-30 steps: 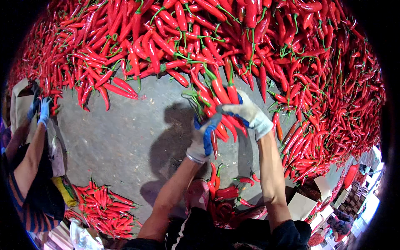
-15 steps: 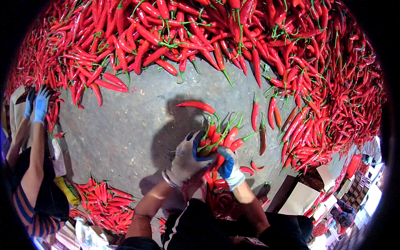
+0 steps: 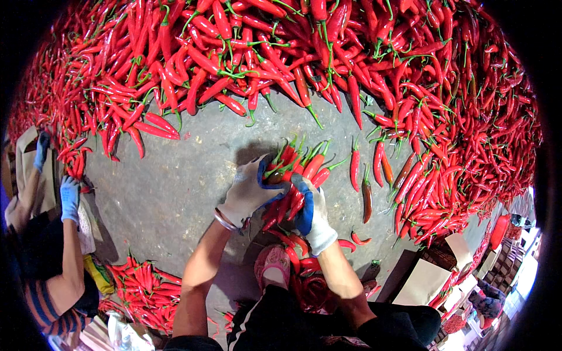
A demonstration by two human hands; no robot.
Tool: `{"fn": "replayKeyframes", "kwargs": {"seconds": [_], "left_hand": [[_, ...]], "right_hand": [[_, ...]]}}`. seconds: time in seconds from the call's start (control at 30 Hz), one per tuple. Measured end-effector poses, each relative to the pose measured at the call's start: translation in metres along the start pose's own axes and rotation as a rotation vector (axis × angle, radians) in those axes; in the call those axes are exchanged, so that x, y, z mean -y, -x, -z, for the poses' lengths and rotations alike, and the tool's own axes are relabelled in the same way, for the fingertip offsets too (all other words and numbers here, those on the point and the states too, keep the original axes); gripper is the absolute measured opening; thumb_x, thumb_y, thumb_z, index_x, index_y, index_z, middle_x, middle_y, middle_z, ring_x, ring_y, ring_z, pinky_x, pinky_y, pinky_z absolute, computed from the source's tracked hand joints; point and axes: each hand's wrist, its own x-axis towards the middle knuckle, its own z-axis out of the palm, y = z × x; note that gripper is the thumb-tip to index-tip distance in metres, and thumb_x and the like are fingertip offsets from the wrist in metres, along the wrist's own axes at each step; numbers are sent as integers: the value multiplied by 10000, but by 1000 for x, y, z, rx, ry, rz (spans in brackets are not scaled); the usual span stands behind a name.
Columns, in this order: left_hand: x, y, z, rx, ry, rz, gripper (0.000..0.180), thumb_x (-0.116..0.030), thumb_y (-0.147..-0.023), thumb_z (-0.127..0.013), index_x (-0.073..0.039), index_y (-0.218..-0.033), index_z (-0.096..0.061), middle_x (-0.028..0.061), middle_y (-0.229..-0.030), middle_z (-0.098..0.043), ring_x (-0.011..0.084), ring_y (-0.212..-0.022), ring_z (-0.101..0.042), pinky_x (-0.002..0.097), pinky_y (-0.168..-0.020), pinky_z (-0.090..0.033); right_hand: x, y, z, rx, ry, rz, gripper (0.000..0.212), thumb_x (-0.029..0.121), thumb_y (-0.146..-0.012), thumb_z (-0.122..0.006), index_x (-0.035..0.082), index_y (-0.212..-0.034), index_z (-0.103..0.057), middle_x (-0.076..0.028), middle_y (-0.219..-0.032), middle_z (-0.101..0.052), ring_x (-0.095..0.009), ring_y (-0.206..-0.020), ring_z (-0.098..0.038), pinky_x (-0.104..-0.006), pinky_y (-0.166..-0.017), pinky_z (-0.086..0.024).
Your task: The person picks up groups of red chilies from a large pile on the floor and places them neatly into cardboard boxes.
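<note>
In front of my body, my left hand (image 3: 250, 190), in a pale glove with a blue palm, is wrapped round a bunch of red chili peppers (image 3: 288, 157). Their green stems point up and away from me. My right hand (image 3: 314, 217), gloved the same way, is closed against the bunch's right side, its fingers partly covering the peppers. Some tips hang below between the two hands. More loose chili peppers (image 3: 294, 257) lie beneath, near my shoe (image 3: 271, 263).
A big heap of red chili peppers (image 3: 228, 52) curves across the far side and right of the grey floor (image 3: 158, 193). A smaller pile (image 3: 149, 289) lies lower left. At left, a co-worker's gloved hand (image 3: 69, 196) is by some peppers. Cardboard boxes (image 3: 422, 282) stand lower right.
Both my hands and the bunch have shifted slightly up and left. The pepper that stuck out to the left is now gathered with the others. The co-worker's hand has come down beside some peppers.
</note>
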Motion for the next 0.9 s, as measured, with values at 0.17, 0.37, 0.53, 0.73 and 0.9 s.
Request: {"fn": "replayKeyframes", "kwargs": {"seconds": [0.17, 0.37, 0.53, 0.73, 0.9], "left_hand": [[14, 17, -7, 289, 607, 390, 438, -42, -774, -723, -49, -1195, -600, -19, -1046, -639, 62, -915, -553, 254, -834, -473], [-13, 4, -13, 88, 374, -167, 540, -140, -655, -817, -23, -1142, -616, 60, -1072, -650, 161, -970, -605, 310, -913, -463], [-8, -25, -24, -70, 28, -663, 497, -184, -628, -807, -73, -1086, -648, 114, -1104, -646, 304, -1011, -614, 391, -933, -464], [27, -27, -46, -74, 146, -546, 446, -163, -677, -788, -70, -1091, -649, 112, -1105, -651, 299, -1026, -617, 411, -919, -481], [38, -23, -67, -6, 471, -192, 504, -155, -690, -775, -47, -1157, -619, 120, -1151, -641, 297, -1090, -595, 401, -964, -461]], "right_hand": [[-11, 11, 23, -56, 349, 68, 289, 210, -937, -547, -12, -1075, -670, -77, -996, -672, -132, -909, -611, -296, -841, -472], [19, 27, 16, 29, -6, 330, 391, 148, -781, -738, 19, -1121, -592, -43, -1002, -622, -129, -882, -583, -303, -802, -472], [33, 1, 51, -71, 919, 1002, 565, 218, -665, -811, 35, -1149, -584, -160, -1114, -611, -360, -1010, -595, -432, -875, -480], [-11, -31, 85, 45, 613, 707, 624, 212, -661, -798, 26, -1203, -554, -149, -1174, -592, -316, -1060, -580, -411, -925, -457], [-23, -32, 94, 135, 203, 368, 684, 251, -680, -781, 32, -1270, -514, -142, -1257, -559, -290, -1156, -536, -395, -1008, -397]]}}
